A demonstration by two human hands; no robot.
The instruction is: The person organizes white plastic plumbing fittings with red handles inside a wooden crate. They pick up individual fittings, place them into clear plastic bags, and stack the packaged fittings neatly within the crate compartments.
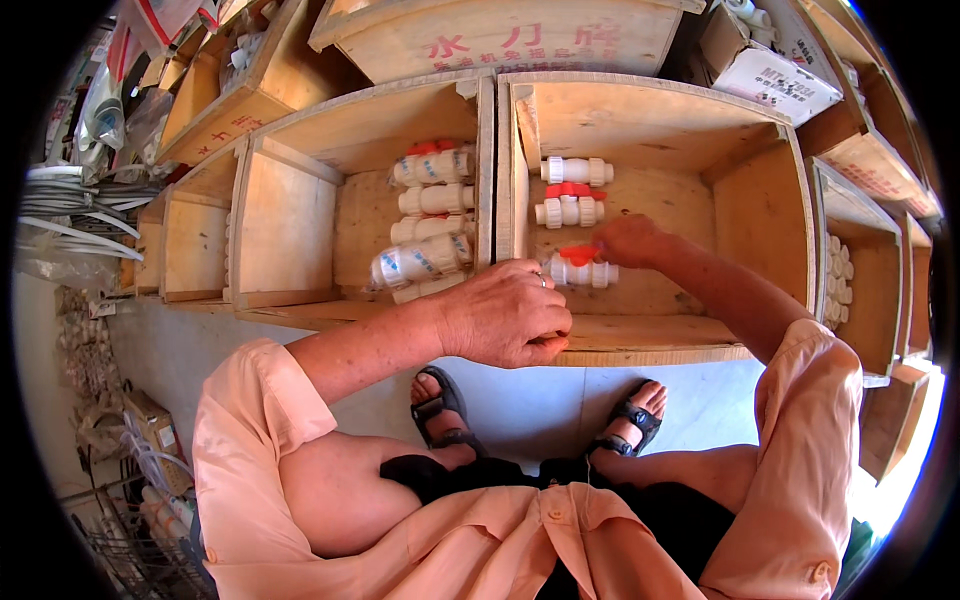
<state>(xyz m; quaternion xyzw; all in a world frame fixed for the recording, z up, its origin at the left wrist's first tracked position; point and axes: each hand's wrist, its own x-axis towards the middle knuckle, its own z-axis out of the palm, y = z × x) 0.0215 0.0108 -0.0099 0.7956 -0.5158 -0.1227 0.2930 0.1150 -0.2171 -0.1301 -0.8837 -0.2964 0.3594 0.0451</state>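
Observation:
Inside the right wooden box [640, 335], my right hand [630, 242] reaches down with its fingers closed at the red handle of a white plastic ball valve [592, 274]. Behind that valve lie another red-handled valve [570, 211] and a white valve [578, 171], all along the box's left wall. My left hand [512, 315] is at the near left corner of this box, fingers curled inward. Whatever those fingers hold, if anything, is hidden.
The left wooden box [290, 215] holds several white valves [425, 258], some in clear printed wrapping. More wooden boxes [500, 45] surround these two. A white carton [770, 85] stands at the back right. Coiled white tubing [75, 215] sits at far left.

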